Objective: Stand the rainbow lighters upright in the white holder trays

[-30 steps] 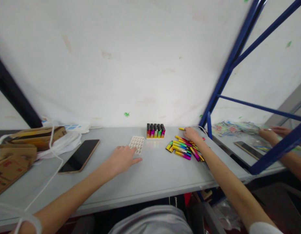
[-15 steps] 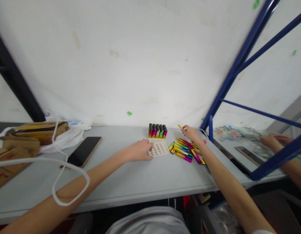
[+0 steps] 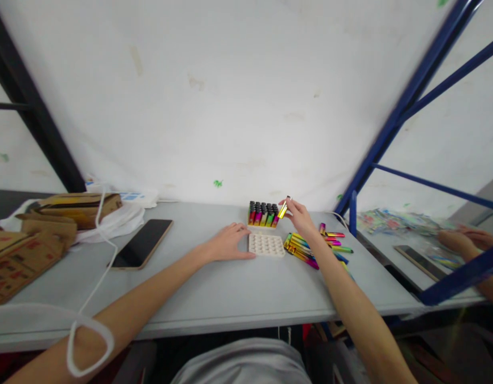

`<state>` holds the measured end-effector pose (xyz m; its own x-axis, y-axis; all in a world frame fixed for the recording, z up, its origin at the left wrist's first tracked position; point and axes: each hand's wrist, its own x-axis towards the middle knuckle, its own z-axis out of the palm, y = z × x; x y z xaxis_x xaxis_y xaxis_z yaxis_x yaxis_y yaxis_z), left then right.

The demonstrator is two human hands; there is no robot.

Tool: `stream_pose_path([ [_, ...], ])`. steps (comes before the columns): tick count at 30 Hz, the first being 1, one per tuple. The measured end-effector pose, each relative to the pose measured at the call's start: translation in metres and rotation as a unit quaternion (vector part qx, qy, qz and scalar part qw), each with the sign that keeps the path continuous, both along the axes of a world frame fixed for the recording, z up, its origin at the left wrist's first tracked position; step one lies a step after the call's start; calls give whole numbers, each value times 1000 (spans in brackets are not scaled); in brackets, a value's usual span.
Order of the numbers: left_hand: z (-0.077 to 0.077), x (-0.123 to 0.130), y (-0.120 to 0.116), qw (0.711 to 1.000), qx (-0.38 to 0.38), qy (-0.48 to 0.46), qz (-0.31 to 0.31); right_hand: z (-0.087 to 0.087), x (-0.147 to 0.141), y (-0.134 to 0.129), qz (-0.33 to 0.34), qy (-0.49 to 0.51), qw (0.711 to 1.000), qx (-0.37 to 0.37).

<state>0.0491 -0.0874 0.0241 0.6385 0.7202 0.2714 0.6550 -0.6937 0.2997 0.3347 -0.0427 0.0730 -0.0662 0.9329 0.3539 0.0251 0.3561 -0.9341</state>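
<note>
My left hand lies on the table with thumb and fingers spread, at the left edge of a white tray with rows of small square holes. Whether it touches the tray I cannot tell. Between the fingers of my right hand is a shiny gold lighter, tilted and raised. Behind the white tray, a block of upright lighters with black tops and bright metallic bodies stands in rows. A loose pile of similar lighters lies right of the tray, partly hidden by my right forearm.
On the left lie a black phone, cardboard boxes and a white cable that loops over my left forearm. A blue metal frame rises at the right. Beyond it are another person's hands and a second phone.
My right hand has moved left with the lighter, from above the pile to beside the upright block. My left hand has loosened from the tray's edge, its fingers more spread.
</note>
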Motion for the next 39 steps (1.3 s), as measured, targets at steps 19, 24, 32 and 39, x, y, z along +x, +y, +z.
stream_pose_path([
  [19, -8, 7, -2, 998, -1, -67, 13, -31, -55, -42, 4, -42, 999, -32],
  [24, -10, 7, 0, 997, -11, -75, 20, -45, -63, -44, -44, -146, 988, 1],
  [32, -10, 7, 4, 996, -22, -79, 19, -46, -68, -46, -89, -201, 975, 34],
  [39, -8, 6, 2, 996, -24, -82, 14, -44, -64, -47, -53, -185, 979, 62],
])
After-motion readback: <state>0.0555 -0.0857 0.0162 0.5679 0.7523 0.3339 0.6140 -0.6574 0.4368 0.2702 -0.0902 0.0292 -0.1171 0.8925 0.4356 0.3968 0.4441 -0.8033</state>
